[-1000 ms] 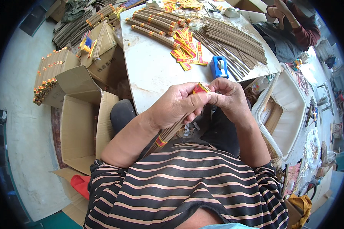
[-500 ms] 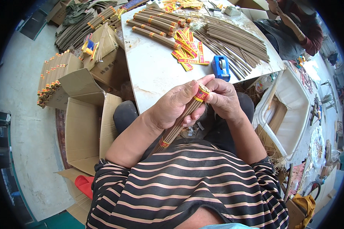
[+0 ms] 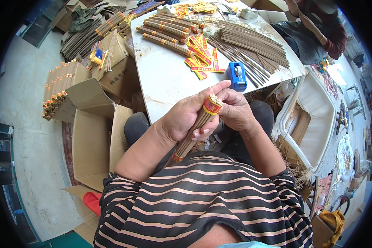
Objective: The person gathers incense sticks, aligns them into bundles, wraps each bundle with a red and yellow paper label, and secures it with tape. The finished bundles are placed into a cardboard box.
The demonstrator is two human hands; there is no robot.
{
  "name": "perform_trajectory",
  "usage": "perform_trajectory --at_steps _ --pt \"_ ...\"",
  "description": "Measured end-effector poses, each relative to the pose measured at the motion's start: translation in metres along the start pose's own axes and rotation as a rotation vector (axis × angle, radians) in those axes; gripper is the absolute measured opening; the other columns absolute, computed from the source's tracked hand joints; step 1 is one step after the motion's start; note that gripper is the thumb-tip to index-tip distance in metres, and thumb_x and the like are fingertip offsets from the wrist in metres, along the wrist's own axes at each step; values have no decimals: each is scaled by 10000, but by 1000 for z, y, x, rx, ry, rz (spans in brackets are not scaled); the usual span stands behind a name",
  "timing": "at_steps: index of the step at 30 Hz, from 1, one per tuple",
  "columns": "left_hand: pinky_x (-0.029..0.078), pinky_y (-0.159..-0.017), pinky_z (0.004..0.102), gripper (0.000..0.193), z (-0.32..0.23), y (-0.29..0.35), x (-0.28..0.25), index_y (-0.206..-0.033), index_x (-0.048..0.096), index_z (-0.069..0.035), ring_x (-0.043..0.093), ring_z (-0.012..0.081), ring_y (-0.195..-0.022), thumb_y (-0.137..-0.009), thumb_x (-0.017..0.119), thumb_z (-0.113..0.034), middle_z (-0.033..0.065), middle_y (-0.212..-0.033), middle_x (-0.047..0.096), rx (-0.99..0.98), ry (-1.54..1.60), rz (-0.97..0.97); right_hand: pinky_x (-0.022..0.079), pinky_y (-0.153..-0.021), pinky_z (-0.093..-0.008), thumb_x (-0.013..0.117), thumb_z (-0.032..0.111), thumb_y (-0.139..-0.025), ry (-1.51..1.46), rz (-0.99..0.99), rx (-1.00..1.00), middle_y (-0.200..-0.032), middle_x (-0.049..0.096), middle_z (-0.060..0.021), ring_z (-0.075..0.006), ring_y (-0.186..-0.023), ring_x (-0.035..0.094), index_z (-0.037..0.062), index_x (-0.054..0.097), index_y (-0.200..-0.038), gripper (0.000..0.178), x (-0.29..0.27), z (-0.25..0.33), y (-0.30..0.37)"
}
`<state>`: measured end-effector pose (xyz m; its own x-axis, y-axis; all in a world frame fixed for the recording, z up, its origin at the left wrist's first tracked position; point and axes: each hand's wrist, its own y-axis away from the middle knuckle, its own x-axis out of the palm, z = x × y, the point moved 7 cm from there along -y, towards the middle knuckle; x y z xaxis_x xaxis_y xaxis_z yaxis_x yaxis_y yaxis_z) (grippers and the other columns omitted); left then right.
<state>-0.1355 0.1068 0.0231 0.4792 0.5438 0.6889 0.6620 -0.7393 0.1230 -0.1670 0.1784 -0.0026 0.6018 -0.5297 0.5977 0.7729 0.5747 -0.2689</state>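
Observation:
My left hand point(image 3: 181, 118) is wrapped round a bundle of brown incense sticks point(image 3: 188, 139), tilted with its upper end away from my body. A red and yellow paper band point(image 3: 212, 106) circles that upper end, and a second band point(image 3: 177, 157) sits lower down near my shirt. The fingers of my right hand point(image 3: 238, 110) are closed at the upper band's right side, pressing on the paper. Just beyond the hands, a blue tape dispenser point(image 3: 237, 77) stands on the white table point(image 3: 161, 78). Loose paper bands point(image 3: 201, 56) lie scattered behind it.
Banded incense bundles point(image 3: 166, 31) and loose sticks point(image 3: 252, 43) lie on the table. Left of my legs stands an open cardboard box point(image 3: 91, 144); stacked bundles point(image 3: 62, 87) are beyond it. A white tub point(image 3: 318, 120) is at right. Another person point(image 3: 314, 33) sits across the table.
Both hands and the bundle have shifted slightly left. My right fingers have moved along the upper band, whose top now shows more openly.

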Motion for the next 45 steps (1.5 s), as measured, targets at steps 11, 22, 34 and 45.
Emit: perform_trajectory --at_steps 11,22,34,45 --pt "359 -388 197 690 -129 42 15 -1284 387 -71 415 73 -409 -856 379 -612 17 -581 488 699 -390 -157 462 -681 -272 552 185 -891 353 -165 23 -692 559 -37 -109 -654 541 17 562 -850 173 14 17 -8" --pt "493 -748 365 256 -109 91 -60 -795 504 -41 574 247 -756 -866 570 -277 125 -794 574 1178 285 -552 399 -919 -332 598 351 -851 206 -354 -248 -1046 556 -110 -172 -1025 517 19 417 -1205 518 39 4 -8" --pt "486 -808 325 293 -48 94 -128 -1112 462 -1 570 199 -922 -836 545 -51 124 -1033 565 853 -216 -931 450 -649 -227 638 202 -850 717 -198 -139 -746 573 -12 -84 -738 557 54 541 -887 181 17 -3 -92" --pt "459 -793 261 490 -122 58 -35 -1151 445 -16 569 116 -864 -759 718 -124 47 -904 583 835 -728 -574 451 -662 -231 637 162 -839 878 59 45 -781 584 1 -52 -748 514 10 547 -978 225 37 -43 -93"
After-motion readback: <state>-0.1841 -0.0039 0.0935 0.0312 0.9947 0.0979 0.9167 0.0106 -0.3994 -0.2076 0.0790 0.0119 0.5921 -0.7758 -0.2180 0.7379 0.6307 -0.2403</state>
